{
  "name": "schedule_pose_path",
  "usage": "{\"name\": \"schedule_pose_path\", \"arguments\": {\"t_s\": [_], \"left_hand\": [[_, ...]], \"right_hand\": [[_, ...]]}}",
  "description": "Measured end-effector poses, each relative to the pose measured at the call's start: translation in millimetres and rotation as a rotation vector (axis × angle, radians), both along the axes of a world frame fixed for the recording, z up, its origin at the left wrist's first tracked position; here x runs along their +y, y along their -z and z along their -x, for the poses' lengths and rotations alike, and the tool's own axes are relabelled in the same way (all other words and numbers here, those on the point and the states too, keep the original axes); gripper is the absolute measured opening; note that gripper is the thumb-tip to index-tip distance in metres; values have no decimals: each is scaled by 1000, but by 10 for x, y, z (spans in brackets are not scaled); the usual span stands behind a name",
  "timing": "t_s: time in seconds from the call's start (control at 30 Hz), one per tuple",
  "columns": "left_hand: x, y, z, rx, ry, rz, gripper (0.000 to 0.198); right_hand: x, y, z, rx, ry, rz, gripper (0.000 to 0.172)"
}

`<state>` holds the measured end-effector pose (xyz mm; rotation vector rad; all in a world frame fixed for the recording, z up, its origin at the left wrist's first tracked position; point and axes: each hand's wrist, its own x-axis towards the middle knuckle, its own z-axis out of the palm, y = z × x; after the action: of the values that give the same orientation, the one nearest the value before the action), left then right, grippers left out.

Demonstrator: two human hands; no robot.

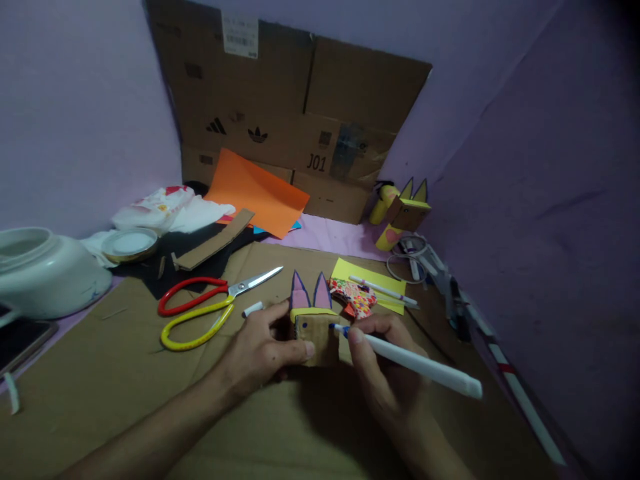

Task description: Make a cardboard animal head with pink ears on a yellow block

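Note:
A small brown cardboard animal head (317, 345) with pointed pink ears and a yellow strip across its top is gripped in my left hand (257, 347), the thumb lying on its front. One dark dot is drawn at the left of that front. Between the fingers of my right hand (393, 373) is a white marker pen (425, 360); its blue tip meets the front at a second dark dot. Left of the head lies a white pen cap (253, 309). Close behind my right hand are a flowery fabric piece (356, 297) and a yellow paper sheet (345, 269).
Red-and-yellow-handled scissors (220, 303) lie open at the left. Farther back are a cardboard strip (215, 241) and orange paper (257, 193). A white pot (55, 280) stands at far left. Another cardboard animal figure (407, 213) stands back right, before the wall.

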<state>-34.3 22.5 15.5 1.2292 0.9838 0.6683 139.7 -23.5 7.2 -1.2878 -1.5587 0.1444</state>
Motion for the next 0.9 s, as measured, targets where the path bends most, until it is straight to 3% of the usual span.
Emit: {"name": "schedule_pose_path", "arguments": {"t_s": [0.17,0.9], "left_hand": [[-1,2,3,-22,5,0,46],[5,-21,6,11,13,5,47]], "right_hand": [[-25,-28,23,60,43,57,12],[-2,-19,-10,-4,3,6,12]]}}
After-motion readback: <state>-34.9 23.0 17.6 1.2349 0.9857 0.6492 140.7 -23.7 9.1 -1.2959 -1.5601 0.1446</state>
